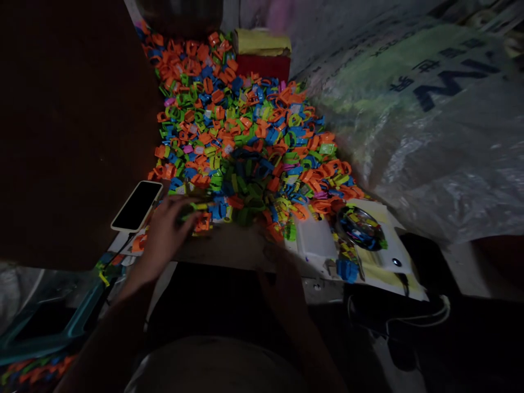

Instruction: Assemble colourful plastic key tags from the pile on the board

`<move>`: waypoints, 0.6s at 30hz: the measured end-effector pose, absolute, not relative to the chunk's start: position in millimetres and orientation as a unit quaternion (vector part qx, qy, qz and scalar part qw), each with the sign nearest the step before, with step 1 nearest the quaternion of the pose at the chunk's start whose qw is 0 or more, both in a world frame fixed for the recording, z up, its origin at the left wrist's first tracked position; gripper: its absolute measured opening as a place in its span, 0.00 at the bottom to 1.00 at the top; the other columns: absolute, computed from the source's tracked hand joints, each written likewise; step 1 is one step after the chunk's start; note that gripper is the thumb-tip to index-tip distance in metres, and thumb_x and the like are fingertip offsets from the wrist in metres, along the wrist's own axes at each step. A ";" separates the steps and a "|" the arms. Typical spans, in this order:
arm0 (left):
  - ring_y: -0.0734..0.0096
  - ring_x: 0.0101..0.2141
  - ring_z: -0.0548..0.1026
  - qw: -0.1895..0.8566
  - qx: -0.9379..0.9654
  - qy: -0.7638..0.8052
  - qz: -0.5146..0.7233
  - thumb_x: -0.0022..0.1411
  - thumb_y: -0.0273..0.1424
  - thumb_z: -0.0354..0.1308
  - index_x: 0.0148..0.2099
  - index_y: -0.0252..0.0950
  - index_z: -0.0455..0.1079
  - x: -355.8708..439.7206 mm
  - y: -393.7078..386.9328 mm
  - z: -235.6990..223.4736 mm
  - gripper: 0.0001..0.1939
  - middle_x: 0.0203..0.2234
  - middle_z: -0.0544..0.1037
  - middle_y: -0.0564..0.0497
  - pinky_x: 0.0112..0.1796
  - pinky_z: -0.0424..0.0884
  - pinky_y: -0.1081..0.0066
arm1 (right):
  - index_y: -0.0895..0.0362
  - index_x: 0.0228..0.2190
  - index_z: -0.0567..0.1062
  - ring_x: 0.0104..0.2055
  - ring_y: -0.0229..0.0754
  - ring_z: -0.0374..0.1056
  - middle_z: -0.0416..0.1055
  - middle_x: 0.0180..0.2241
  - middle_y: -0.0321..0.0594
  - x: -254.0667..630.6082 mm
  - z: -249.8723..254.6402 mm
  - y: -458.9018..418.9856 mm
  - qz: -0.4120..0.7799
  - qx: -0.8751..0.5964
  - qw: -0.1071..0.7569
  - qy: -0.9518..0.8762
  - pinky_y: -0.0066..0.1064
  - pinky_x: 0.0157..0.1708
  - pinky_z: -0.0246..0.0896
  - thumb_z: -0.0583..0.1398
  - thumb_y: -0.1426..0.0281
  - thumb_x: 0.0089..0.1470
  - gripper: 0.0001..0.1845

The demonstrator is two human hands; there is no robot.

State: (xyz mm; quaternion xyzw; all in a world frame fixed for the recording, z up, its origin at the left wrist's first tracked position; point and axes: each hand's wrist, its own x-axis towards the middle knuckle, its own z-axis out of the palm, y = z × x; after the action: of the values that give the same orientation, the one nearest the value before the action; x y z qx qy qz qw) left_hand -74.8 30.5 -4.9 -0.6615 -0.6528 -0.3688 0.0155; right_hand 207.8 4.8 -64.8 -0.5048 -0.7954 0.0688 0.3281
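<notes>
A big heap of small orange, green and blue plastic pieces (245, 131) covers the work surface. My left hand (166, 232) lies at the heap's near edge, fingers curled over a few green and yellow pieces (196, 207); the grip is blurred. My right hand (282, 267) hangs in deep shadow at the near edge of the board (229, 248), and its fingers are too dark to read.
A phone (137, 206) with a dark screen lies left of my left hand. A white box (315, 237) and a round bowl of mixed pieces (360, 226) sit at the right. A large plastic sack (421, 120) fills the right side. A teal tray (53, 322) is low left.
</notes>
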 end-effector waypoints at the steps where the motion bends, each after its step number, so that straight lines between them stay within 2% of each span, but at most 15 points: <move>1: 0.58 0.48 0.72 0.051 -0.639 -0.674 -0.366 0.63 0.38 0.57 0.50 0.38 0.72 -92.3 37.9 -6.2 0.15 0.44 0.72 0.45 0.51 0.68 0.61 | 0.57 0.53 0.65 0.50 0.52 0.66 0.71 0.48 0.50 209.9 -67.6 5.3 0.072 -0.503 0.325 -0.798 0.44 0.47 0.62 0.56 0.62 0.59 0.22; 6: 0.53 0.47 0.72 0.101 -0.583 -0.744 -0.309 0.63 0.38 0.55 0.48 0.35 0.72 -139.2 55.1 -22.1 0.15 0.45 0.73 0.42 0.49 0.68 0.58 | 0.55 0.47 0.72 0.45 0.51 0.66 0.72 0.45 0.48 235.2 -78.1 21.6 0.037 -0.582 0.259 -0.770 0.41 0.42 0.58 0.53 0.68 0.60 0.15; 10: 0.53 0.49 0.71 0.108 -0.614 -0.719 -0.307 0.65 0.34 0.52 0.48 0.34 0.73 -114.7 54.7 -26.9 0.14 0.47 0.74 0.43 0.51 0.66 0.56 | 0.55 0.39 0.77 0.42 0.49 0.65 0.72 0.41 0.45 262.1 -78.7 45.0 0.035 -0.643 0.213 -0.735 0.38 0.39 0.54 0.53 0.68 0.59 0.12; 12: 0.54 0.48 0.71 0.095 -0.644 -0.703 -0.286 0.65 0.32 0.51 0.48 0.36 0.73 -91.6 57.5 -26.1 0.14 0.46 0.75 0.43 0.51 0.65 0.56 | 0.53 0.39 0.77 0.44 0.49 0.65 0.72 0.40 0.43 267.9 -75.2 53.6 0.046 -0.649 0.199 -0.733 0.36 0.39 0.52 0.55 0.67 0.59 0.11; 16: 0.51 0.50 0.69 0.023 -0.706 -0.692 -0.151 0.65 0.32 0.51 0.51 0.37 0.73 -52.7 68.3 -26.1 0.16 0.47 0.75 0.43 0.50 0.64 0.56 | 0.51 0.40 0.78 0.46 0.50 0.65 0.73 0.43 0.43 263.8 -64.6 63.3 0.040 -0.640 0.147 -0.753 0.36 0.39 0.50 0.58 0.64 0.58 0.11; 18: 0.48 0.51 0.68 0.004 -0.705 -0.705 -0.076 0.64 0.32 0.52 0.53 0.36 0.72 -44.4 71.5 -27.1 0.17 0.49 0.75 0.41 0.49 0.63 0.54 | 0.50 0.37 0.79 0.45 0.48 0.67 0.75 0.40 0.41 259.1 -60.3 64.8 0.066 -0.624 0.128 -0.768 0.36 0.40 0.50 0.57 0.64 0.59 0.10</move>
State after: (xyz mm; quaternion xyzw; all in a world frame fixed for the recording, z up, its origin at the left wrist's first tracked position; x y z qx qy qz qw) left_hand -44.4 71.5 -27.1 -0.7053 -0.7048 -0.0761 0.0039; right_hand 259.1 64.8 -60.3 -0.6239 -0.7680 0.0663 0.1285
